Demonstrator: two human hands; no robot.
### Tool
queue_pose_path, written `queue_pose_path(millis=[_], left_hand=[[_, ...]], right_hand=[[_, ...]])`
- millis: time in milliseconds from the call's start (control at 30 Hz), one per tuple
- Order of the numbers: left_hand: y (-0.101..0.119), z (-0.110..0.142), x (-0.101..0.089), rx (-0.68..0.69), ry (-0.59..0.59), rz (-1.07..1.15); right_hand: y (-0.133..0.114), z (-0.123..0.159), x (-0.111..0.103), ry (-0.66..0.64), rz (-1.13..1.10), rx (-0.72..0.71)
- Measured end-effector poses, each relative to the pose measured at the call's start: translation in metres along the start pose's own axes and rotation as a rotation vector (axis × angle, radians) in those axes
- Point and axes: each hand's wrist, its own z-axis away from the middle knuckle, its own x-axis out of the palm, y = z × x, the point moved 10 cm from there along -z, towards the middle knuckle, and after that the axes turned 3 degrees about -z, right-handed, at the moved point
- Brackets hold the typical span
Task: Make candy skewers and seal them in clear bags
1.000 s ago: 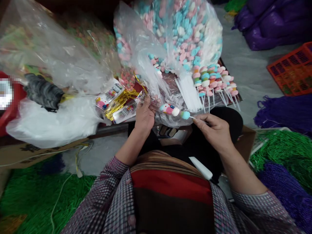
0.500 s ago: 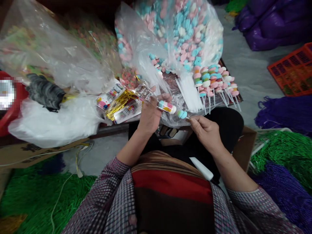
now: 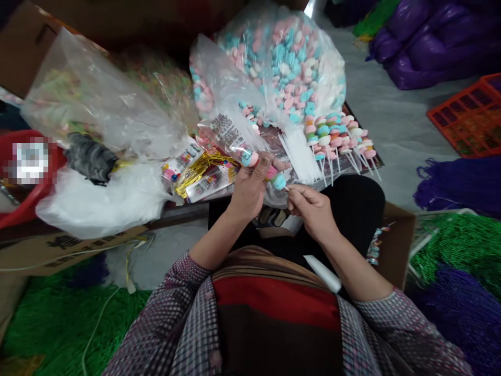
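- Presently, the left hand is clamping its thumb and fingers around the middle of the candy skewer and its clear printed wrapper.
- The right hand is pinching the skewer's lower end, fingertips closed on its thin stick.
- The candy skewer is slanting between both hands, its upper pieces showing through the wrapper.
- Gold ties are lying between printed packets.
- White sticks are resting beside the assembled skewers, near a bulging candy bag.
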Motion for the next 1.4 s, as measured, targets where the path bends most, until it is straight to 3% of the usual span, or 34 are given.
queue_pose_path(millis=[167,267,367,500,567,700,900,1000,1200,1300,1400], left_hand=[[0.003,0.007,0.016,0.021,-0.056,-0.084],[-0.001,0.015,0.032,-0.022,-0.165,-0.188],[0.015,0.019,0.048,-0.011,-0.263,-0.211],[0.056,0.015,0.052,0.079,-0.153,-0.106],[0.064,0.015,0.054,0.113,-0.083,-0.068],[0.052,0.023,0.065,0.139,-0.048,-0.051],[0.025,0.031,0.064,0.003,-0.012,-0.118],[0.031,0.026,0.058,0.039,-0.015,-0.099],[0.049,0.024,0.069,0.063,-0.223,-0.075],[0.071,0.022,0.056,0.150,-0.098,-0.065],[0.075,0.019,0.045,0.188,0.026,-0.093]], right_hand=[[-0.014,0.007,-0.007,0.045,-0.014,-0.067],[-0.021,0.011,-0.003,0.037,-0.084,-0.081],[-0.031,0.015,-0.004,0.029,-0.113,-0.134],[-0.039,0.021,-0.011,0.047,-0.122,-0.198],[-0.042,0.025,-0.009,0.031,-0.098,-0.210],[-0.046,0.031,0.002,-0.015,-0.079,-0.198],[-0.056,0.030,0.015,-0.096,-0.118,-0.179],[-0.059,0.029,0.018,-0.142,-0.095,-0.186],[-0.049,0.024,0.005,-0.178,-0.143,-0.123],[-0.040,0.023,0.008,-0.259,-0.140,-0.062],[-0.029,0.020,0.015,-0.331,-0.106,-0.022]])
